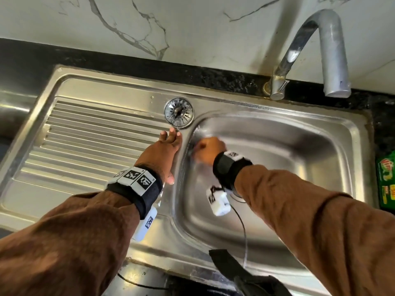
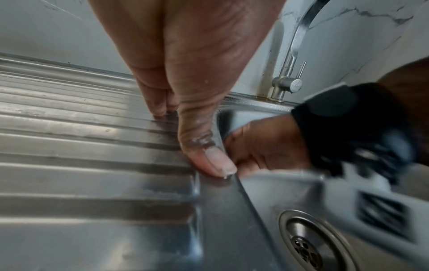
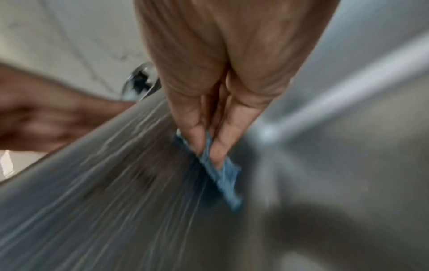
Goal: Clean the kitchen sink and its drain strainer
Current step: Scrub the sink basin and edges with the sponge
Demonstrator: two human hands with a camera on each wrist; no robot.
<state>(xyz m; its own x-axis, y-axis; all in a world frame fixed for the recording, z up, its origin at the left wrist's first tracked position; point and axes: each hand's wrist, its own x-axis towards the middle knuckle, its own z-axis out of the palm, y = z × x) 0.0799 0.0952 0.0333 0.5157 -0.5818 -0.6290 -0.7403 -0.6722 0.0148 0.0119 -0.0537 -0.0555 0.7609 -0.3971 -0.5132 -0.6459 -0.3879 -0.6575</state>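
The steel sink has its round drain strainer lifted out and lying on the rim at the back, between drainboard and basin. My left hand rests flat on the rim just in front of the strainer, fingers straight, its thumb on the basin's edge. My right hand is blurred against the basin's left wall and holds a blue scrub pad between thumb and fingers, pressed on the wall. The open drain hole shows in the basin floor.
A ribbed drainboard lies left of the basin. The curved steel tap stands at the back right before a marble wall. A green packet sits on the dark counter at the right. A black strap and cable hang over the front rim.
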